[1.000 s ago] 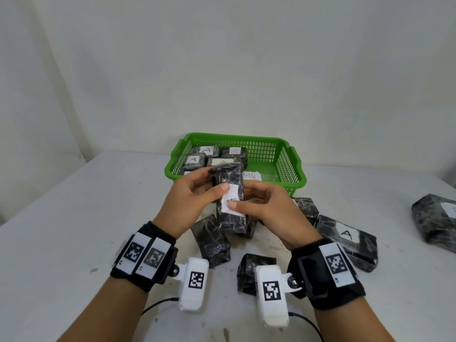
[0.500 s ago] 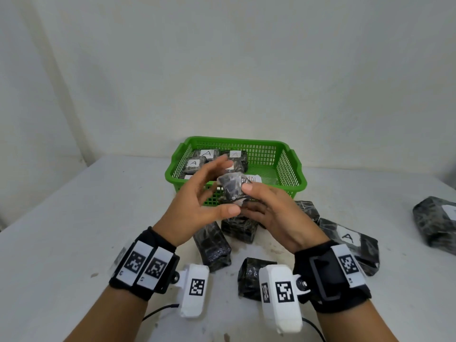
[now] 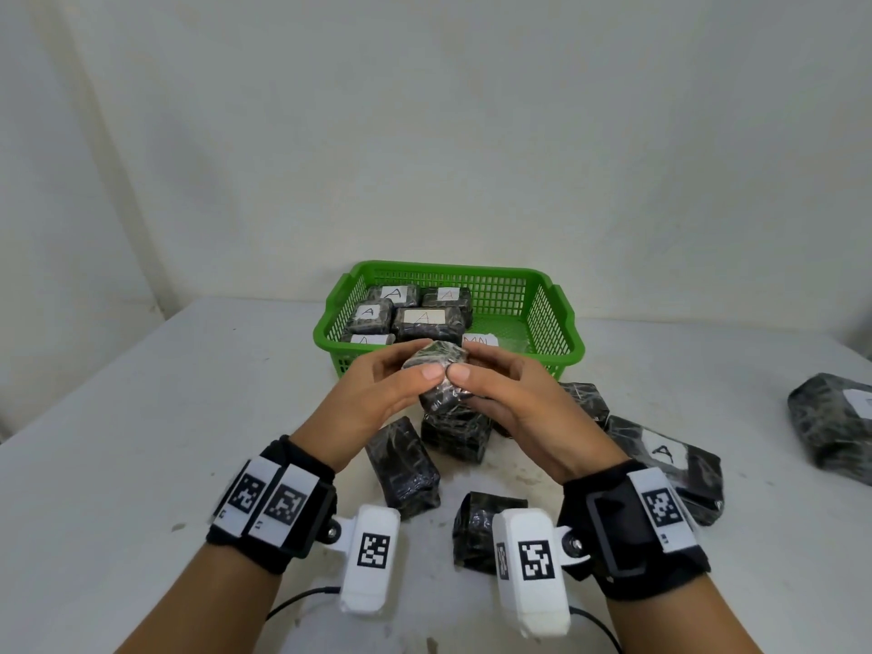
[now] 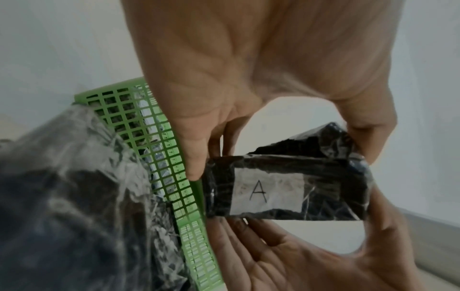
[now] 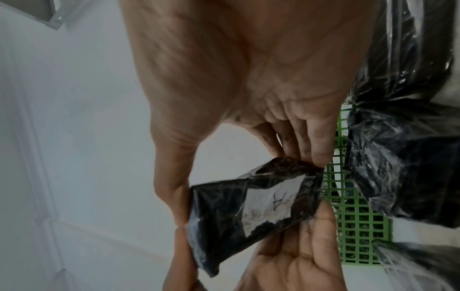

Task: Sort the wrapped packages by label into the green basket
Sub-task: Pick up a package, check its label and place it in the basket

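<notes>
Two hands meet on one wrapped package (image 3: 441, 377), held off the table (image 3: 141, 417) just near the green basket (image 3: 561, 323). The left hand (image 3: 377, 403) and right hand (image 3: 514, 408) pinch it from either side, thumbs touching on top; its white label (image 4: 267, 192) marked A faces down toward the wrist cameras. Five A-labelled packages (image 3: 422, 318) fill the basket's left half. Below the hands loose packages (image 3: 403, 467) crowd the table, one A-marked package (image 3: 665, 464) lies right, and another package (image 3: 835, 422) sits at the far right edge.
</notes>
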{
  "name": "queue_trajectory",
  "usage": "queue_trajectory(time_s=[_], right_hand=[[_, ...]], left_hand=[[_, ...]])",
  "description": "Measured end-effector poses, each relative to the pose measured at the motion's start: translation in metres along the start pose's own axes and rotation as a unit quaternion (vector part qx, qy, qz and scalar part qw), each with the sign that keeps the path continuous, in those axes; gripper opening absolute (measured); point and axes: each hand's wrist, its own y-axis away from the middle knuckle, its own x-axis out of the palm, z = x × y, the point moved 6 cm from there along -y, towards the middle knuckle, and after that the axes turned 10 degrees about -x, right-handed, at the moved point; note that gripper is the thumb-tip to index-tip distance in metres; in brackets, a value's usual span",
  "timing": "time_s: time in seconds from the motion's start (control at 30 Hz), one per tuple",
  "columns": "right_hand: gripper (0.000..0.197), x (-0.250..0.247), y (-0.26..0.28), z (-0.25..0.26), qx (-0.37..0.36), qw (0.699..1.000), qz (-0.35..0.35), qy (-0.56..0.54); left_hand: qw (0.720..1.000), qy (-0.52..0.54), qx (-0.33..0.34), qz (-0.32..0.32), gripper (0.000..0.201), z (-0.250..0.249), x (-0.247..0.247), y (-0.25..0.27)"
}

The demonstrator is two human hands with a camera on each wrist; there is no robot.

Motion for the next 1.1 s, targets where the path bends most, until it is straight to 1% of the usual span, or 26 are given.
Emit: queue_trajectory(time_s=[0.03, 0.07, 0.13, 0.17, 0.2, 0.23, 0.3, 0.37, 0.43, 0.5, 0.57, 0.63, 0.67, 0.73, 0.77, 0.8, 0.9, 0.97, 1.03, 1.1], right_hand=[[0.125, 0.002, 0.000, -0.001, 0.003, 1.000, 0.004, -0.009], [0.123, 0.003, 0.000, -0.001, 0.004, 1.000, 0.006, -0.020], [0.114, 0.003, 0.000, -0.001, 0.004, 0.999, -0.001, -0.035], [0.112, 0.003, 0.000, -0.001, 0.004, 0.999, -0.004, -0.033], [0.111, 0.003, 0.000, -0.002, 0.006, 1.000, -0.004, -0.025], [0.112, 0.003, -0.001, -0.003, 0.009, 1.000, -0.003, -0.017], [0.111, 0.004, 0.000, -0.004, 0.017, 1.000, 0.005, -0.008], [0.107, 0.005, 0.001, -0.002, 0.005, 1.000, 0.021, 0.016], [0.093, 0.005, 0.002, 0.005, -0.039, 0.997, 0.037, 0.063], [0.071, 0.006, 0.004, 0.014, -0.088, 0.991, 0.035, 0.095], [0.051, 0.007, 0.006, 0.021, -0.137, 0.985, 0.009, 0.100], [0.039, 0.004, 0.006, 0.026, -0.171, 0.981, -0.046, 0.073], [0.039, -0.001, 0.006, 0.026, -0.171, 0.981, -0.077, 0.044], [0.043, -0.009, 0.003, 0.020, -0.141, 0.982, -0.120, -0.023], [0.042, -0.012, 0.002, 0.017, -0.122, 0.983, -0.128, -0.050], [0.041, -0.015, 0.001, 0.014, -0.103, 0.983, -0.132, -0.073], [0.042, -0.021, -0.002, 0.005, -0.067, 0.981, -0.146, -0.111], [0.037, -0.026, -0.002, 0.004, -0.056, 0.979, -0.157, -0.116], [0.030, -0.032, -0.003, 0.003, -0.054, 0.981, -0.160, -0.090], [0.029, -0.034, -0.004, 0.001, -0.057, 0.987, -0.144, -0.051]], left_hand=[[1.000, 0.003, 0.004, -0.006, 0.083, -0.001, -0.001, 0.000], [1.000, 0.008, 0.007, -0.009, 0.085, -0.003, -0.001, 0.001], [1.000, 0.023, 0.006, -0.003, 0.096, -0.004, 0.000, 0.003], [1.000, 0.023, -0.001, 0.004, 0.097, -0.003, 0.001, 0.004], [1.000, 0.015, -0.009, 0.009, 0.094, -0.003, 0.002, 0.004], [1.000, 0.005, -0.017, 0.007, 0.087, -0.001, 0.002, 0.003], [1.000, -0.010, -0.022, -0.007, 0.069, 0.001, 0.000, 0.001], [0.999, -0.018, -0.034, -0.021, 0.059, 0.002, -0.002, 0.000], [0.998, -0.040, -0.052, -0.022, 0.062, 0.003, -0.002, 0.001], [0.996, -0.060, -0.069, -0.019, 0.068, 0.005, -0.003, 0.001], [0.995, -0.068, -0.075, -0.019, 0.076, 0.006, -0.004, 0.000], [0.995, -0.053, -0.073, -0.030, 0.081, 0.005, -0.006, -0.002], [0.996, -0.039, -0.069, -0.035, 0.074, 0.005, -0.007, -0.002], [0.997, -0.010, -0.065, -0.046, 0.048, 0.006, -0.009, -0.005], [0.996, 0.004, -0.067, -0.058, 0.037, 0.008, -0.011, -0.006], [0.995, 0.014, -0.067, -0.069, 0.031, 0.011, -0.013, -0.007], [0.994, 0.006, -0.064, -0.086, 0.027, 0.016, -0.016, -0.010], [0.994, -0.007, -0.058, -0.095, 0.025, 0.015, -0.018, -0.009], [0.992, -0.010, -0.059, -0.111, 0.021, 0.014, -0.021, -0.008], [0.990, -0.013, -0.062, -0.124, 0.018, 0.012, -0.023, -0.007]])
